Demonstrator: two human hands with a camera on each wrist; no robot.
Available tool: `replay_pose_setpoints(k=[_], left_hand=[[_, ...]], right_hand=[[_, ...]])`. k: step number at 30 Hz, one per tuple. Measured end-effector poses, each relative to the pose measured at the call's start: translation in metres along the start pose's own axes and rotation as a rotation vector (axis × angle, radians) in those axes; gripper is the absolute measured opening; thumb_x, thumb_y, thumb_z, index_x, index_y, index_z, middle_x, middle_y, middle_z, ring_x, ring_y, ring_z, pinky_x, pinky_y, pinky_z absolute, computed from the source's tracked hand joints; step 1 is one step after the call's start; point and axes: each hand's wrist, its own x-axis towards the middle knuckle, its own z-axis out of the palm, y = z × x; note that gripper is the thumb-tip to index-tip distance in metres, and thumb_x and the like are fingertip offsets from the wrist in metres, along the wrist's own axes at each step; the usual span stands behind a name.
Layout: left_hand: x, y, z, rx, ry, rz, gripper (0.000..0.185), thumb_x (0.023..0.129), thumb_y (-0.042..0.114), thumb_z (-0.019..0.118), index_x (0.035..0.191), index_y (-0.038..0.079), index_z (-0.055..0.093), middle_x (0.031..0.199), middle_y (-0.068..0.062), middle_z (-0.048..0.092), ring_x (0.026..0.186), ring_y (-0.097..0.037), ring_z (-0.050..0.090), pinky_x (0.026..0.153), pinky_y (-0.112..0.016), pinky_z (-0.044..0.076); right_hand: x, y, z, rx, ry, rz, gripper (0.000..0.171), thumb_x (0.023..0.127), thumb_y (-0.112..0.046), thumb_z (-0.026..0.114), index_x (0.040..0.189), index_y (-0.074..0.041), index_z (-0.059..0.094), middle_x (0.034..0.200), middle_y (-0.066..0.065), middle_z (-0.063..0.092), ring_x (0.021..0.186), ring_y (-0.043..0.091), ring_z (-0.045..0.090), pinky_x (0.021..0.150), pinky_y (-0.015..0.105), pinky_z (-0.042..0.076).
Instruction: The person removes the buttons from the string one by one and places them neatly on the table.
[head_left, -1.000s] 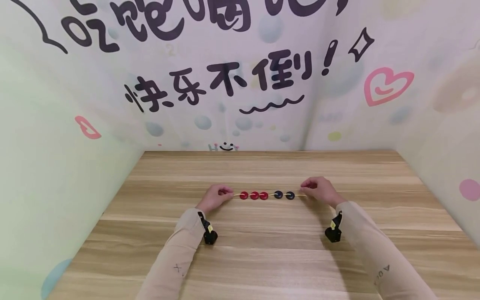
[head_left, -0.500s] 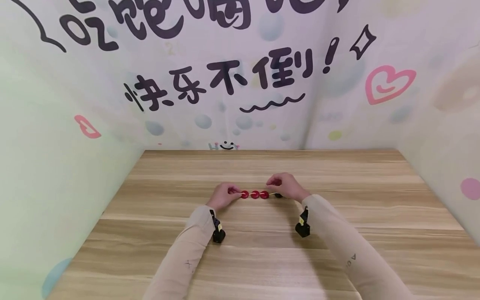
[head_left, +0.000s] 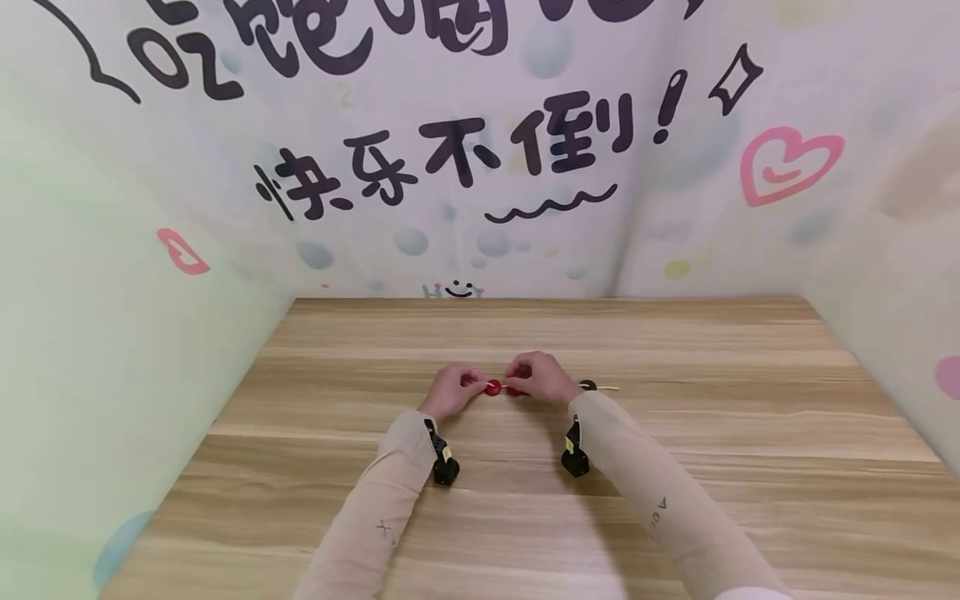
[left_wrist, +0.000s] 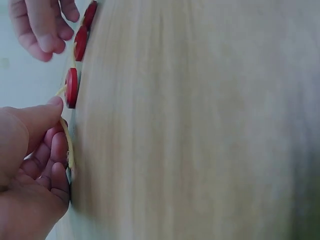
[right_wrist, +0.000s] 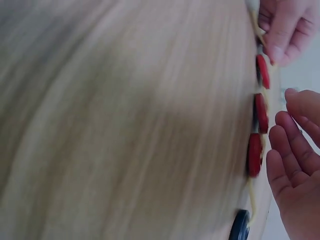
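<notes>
left hand point(left_wrist: 30, 165) is pinching the thin yellow cord point(left_wrist: 66, 142) flat on the wooden table point(head_left: 675, 467), anchoring it while right hand point(right_wrist: 295, 170), fingers relaxed, is hovering beside the round red buttons point(right_wrist: 255, 152).

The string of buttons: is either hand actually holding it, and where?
The left hand pinches the yellow string at its end beside the first red button; the right hand is open.

**Background around your workspace**

You're looking at a wooden table point(head_left: 675, 467) with pale and darker grain bands running across it. Walls point(head_left: 112, 350) are closing it in on three sides, showing pastel bubbles, black Chinese lettering point(head_left: 450, 158), a pink heart point(head_left: 787, 162), a pink lips mark point(head_left: 182, 252) and a small smiley point(head_left: 459, 290) sitting at the table's far edge.
</notes>
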Motion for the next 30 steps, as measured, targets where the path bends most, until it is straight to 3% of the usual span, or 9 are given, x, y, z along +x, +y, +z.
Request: replay_pose_setpoints(k=[6,13,23,30], left_hand=[[0.002,0.005,0.0,-0.017,-0.004,0.034,0.009,0.081,0.008,0.062,0.082,0.0,0.066,0.078,-0.007,0.063,0.07,-0.015,0.054,0.065,-0.025,0.043],[0.006,0.008,0.002,-0.064,-0.05,0.019,0.011,0.085,0.01,0.058,0.085,0.0,0.064,0.081,-0.006,0.063,0.074,-0.012,0.055,0.067,-0.024,0.044],[0.008,0.011,0.007,-0.182,0.007,0.012,0.011,0.085,0.008,0.059,0.086,-0.002,0.063,0.081,-0.008,0.063,0.071,-0.012,0.055,0.064,-0.022,0.044],[0.005,0.009,0.008,-0.234,0.033,-0.022,0.009,0.083,0.005,0.06,0.085,-0.004,0.062,0.075,-0.01,0.062,0.067,-0.015,0.058,0.062,-0.022,0.046]], right_hand=[[0.01,0.014,0.005,-0.054,-0.009,-0.107,0.009,0.079,-0.017,0.067,0.079,-0.009,0.064,0.073,-0.002,0.061,0.068,0.01,0.054,0.063,0.025,0.045],[0.004,-0.003,0.008,-0.107,0.036,-0.021,0.006,0.078,-0.01,0.067,0.08,-0.005,0.064,0.075,0.001,0.062,0.071,0.011,0.055,0.066,0.026,0.045],[0.003,0.0,0.014,-0.122,0.096,-0.036,0.005,0.079,-0.011,0.066,0.077,-0.006,0.066,0.074,0.0,0.062,0.069,0.01,0.052,0.066,0.025,0.044],[0.003,0.001,0.013,-0.022,0.126,-0.009,0.005,0.08,-0.008,0.064,0.08,-0.003,0.066,0.078,0.003,0.063,0.073,0.012,0.056,0.065,0.025,0.046]])
